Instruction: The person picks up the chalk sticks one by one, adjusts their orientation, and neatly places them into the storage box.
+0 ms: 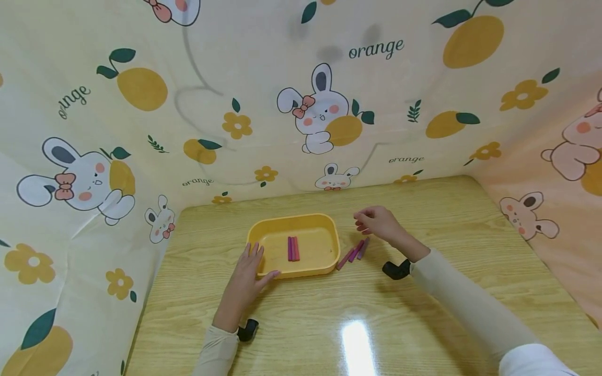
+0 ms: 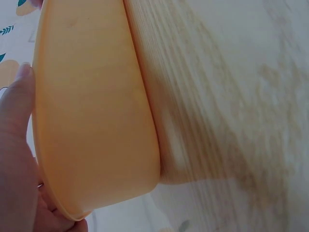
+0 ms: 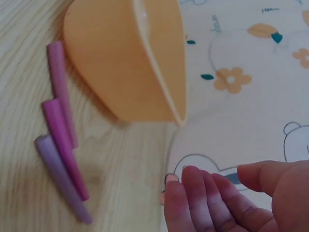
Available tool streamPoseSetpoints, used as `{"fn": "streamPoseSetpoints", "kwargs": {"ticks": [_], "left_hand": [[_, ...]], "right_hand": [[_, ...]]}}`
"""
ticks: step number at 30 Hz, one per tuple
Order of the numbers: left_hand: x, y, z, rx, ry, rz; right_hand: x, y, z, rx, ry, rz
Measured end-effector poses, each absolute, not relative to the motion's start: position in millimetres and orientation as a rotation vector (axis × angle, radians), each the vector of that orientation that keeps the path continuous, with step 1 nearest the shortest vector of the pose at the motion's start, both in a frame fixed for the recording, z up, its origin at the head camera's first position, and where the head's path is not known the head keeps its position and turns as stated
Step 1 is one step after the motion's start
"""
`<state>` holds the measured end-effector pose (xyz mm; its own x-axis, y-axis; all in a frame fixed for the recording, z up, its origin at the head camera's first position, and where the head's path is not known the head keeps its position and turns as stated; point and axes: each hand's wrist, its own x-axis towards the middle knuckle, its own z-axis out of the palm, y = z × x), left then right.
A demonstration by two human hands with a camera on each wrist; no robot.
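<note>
My left hand (image 1: 242,274) holds the near left corner of a yellow plastic tray (image 1: 320,243), its fingers over the left side and its thumb along the front rim. Inside the tray, three pink and purple crayon-like sticks (image 1: 293,249) lie side by side. Three more lie beside its right side on the table: a dusky pink stick (image 3: 61,87), a magenta stick (image 3: 65,150) and a greyish purple stick (image 3: 63,176). Beyond these, my right hand (image 1: 381,223) hovers with loosely bent fingers and nothing in them.
The wood-grain table (image 1: 301,324) carries a bright light reflection near its front. A patterned cloth (image 1: 263,68) with rabbits and oranges walls the back and both sides. Each wrist wears a black device, like the right wrist's black mount (image 1: 396,269).
</note>
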<state>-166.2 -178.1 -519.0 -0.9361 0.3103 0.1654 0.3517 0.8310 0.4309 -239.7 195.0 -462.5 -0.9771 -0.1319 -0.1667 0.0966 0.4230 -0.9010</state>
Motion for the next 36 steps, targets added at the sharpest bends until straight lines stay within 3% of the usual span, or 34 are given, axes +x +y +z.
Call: {"fn": "streamPoseSetpoints", "kwargs": {"ticks": [16,36], "left_hand": [[-165,-178,-517,-0.53,-2.936,-0.711],[-167,-180,-521,-0.562,-2.903,-0.716]], "right_hand": [[-217,227,-479,0.08,2.547,-1.297],[-207,213,-513,-0.012,2.613,-1.012]]}}
